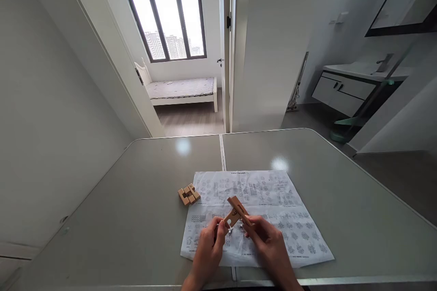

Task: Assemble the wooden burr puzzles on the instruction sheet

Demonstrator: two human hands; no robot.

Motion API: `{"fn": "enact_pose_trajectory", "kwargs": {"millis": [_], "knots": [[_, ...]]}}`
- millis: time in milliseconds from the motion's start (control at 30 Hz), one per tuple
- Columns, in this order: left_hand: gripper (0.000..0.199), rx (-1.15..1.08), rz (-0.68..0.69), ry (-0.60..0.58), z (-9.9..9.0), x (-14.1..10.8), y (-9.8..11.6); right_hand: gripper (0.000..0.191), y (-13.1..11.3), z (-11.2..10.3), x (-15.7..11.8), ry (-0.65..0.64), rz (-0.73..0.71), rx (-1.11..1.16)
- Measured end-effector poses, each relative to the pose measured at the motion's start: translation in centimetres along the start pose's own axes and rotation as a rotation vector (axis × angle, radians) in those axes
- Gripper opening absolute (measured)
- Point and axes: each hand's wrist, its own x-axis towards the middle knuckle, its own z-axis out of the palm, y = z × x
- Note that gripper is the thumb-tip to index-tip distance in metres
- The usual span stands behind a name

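My left hand [208, 244] is closed, thumb and fingers pinching a small wooden puzzle piece [233, 216] with a round hole in it. In my right hand [269, 240] is a longer flat wooden puzzle piece [239, 209], tilted up and to the left. The two pieces cross and seem to touch; whether they are joined I cannot tell. Below them lies a creased paper sheet [293, 227] printed with rows of small drawings. A squarish wooden block puzzle [189, 194] of interlocked bars sits by the sheet's left edge.
The grey table [136, 218] has a seam running down its middle and a pale raised rim. Beyond its far edge are a doorway with a bed [184, 88] and, at the right, a washbasin cabinet [344, 88]. A wall [61, 100] stands to the left.
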Motion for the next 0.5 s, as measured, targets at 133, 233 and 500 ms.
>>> {"fn": "enact_pose_trajectory", "kwargs": {"millis": [133,233,500], "knots": [[0.044,0.007,0.004,0.000,0.0,0.1,0.0,0.035,-0.1,0.0,0.0,0.002,0.000,-0.013],[0.044,0.014,0.005,0.007,0.1,0.1,-0.2,0.035,-0.3,-0.1,0.0,-0.006,0.009,-0.020],[0.042,0.042,0.000,0.019,0.3,0.1,-0.5,0.036,-1.1,0.1,-0.1,-0.016,-0.039,-0.065]]}}
